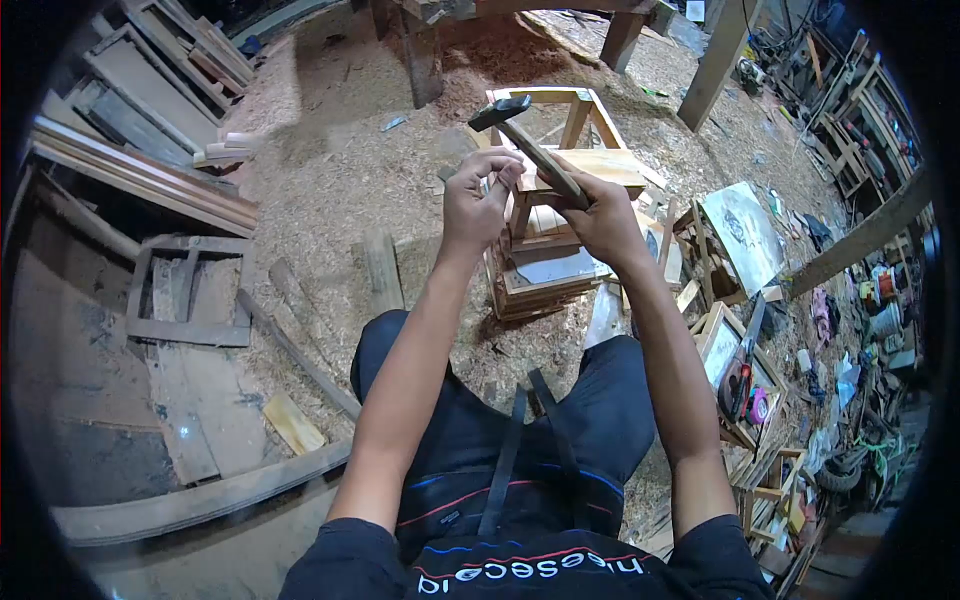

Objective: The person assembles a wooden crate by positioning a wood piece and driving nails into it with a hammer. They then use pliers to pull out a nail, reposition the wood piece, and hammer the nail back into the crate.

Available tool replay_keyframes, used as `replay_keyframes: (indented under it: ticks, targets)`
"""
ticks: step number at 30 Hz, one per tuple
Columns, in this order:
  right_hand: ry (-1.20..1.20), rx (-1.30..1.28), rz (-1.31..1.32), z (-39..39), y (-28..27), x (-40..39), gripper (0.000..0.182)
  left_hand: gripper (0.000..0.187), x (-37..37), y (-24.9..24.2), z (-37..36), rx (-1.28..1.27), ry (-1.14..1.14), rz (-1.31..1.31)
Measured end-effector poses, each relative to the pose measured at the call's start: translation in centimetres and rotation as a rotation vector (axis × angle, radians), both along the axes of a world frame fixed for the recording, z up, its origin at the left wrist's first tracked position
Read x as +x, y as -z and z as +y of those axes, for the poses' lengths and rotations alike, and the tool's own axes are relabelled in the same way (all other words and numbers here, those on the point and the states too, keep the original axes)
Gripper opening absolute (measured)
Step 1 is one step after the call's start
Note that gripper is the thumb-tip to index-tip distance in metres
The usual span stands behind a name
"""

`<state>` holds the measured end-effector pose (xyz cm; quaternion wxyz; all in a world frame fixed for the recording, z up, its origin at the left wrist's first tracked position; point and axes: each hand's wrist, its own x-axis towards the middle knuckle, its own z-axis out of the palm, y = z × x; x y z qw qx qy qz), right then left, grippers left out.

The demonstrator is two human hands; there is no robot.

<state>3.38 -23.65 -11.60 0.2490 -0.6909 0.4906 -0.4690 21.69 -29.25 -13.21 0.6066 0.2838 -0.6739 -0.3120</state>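
My right hand (pixel 605 222) is wrapped round the wooden handle of a hammer (pixel 542 152), whose dark metal head points up and to the left. Just below that head, my left hand (pixel 478 197) has its fingers curled and pinched together; what they hold, if anything, is too small to make out. Beneath both hands stands a wooden frame piece (pixel 545 290) like a small stool or box, with pale boards across it and a white panel in its side. The hands hide part of it.
Wood shavings (pixel 330 190) cover the ground. A grey wooden frame (pixel 190 335) lies at left. At right are a box with a pale top (pixel 743 238), a handsaw (pixel 748 345) and a pink tape measure (pixel 758 407). Wooden posts (pixel 722 65) rise behind.
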Motion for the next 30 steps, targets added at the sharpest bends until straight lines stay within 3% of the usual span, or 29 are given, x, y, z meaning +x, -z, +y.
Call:
replay_keyframes:
  ticks: [6, 18, 30]
  targets:
    - [-0.010, -0.049, 0.017, 0.0, 0.1, 0.0, 0.044, 0.021, -0.1, 0.7, -0.2, 0.205, 0.025, 0.030]
    - [-0.045, -0.059, -0.032, -0.5, 0.5, -0.3, 0.046, 0.019, -0.4, 1.1, -0.1, 0.018, -0.010, 0.015]
    - [-0.023, -0.073, -0.015, -0.3, 0.3, -0.1, 0.044, 0.012, 0.4, 0.4, -0.1, 0.049, 0.042, -0.012]
